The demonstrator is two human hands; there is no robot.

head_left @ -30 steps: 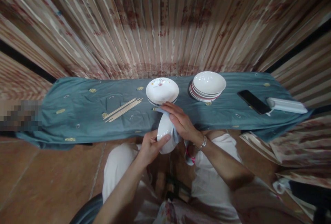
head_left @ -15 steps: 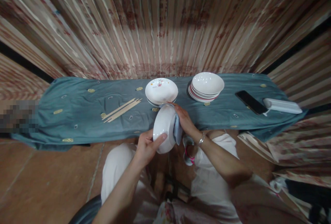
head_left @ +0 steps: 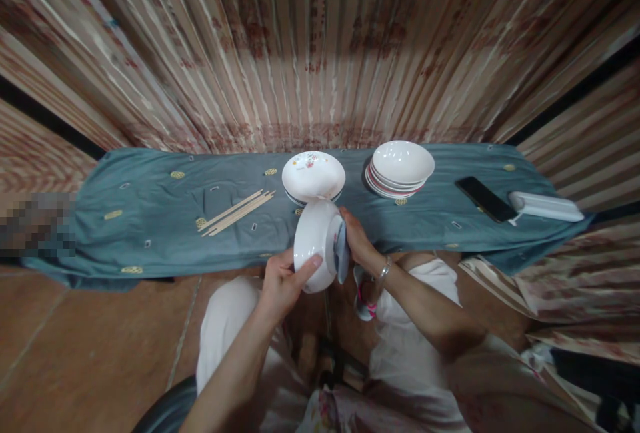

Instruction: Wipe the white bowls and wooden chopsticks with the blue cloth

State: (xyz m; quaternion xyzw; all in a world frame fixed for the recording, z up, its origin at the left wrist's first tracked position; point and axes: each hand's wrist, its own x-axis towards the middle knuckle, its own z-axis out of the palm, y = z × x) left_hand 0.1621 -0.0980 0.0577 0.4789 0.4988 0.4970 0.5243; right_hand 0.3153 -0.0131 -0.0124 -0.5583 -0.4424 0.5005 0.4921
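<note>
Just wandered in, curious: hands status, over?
Left hand gripping tilted bowl. Right hand holding cloth at its base. Floral bowl just beyond.

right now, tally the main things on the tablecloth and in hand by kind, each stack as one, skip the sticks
Stacks: 2 (left dish stack, right dish stack)
Held bowl: 1
Blue-grey cloth: 1
Phone: 1
Long white object: 1
Total: 6
</note>
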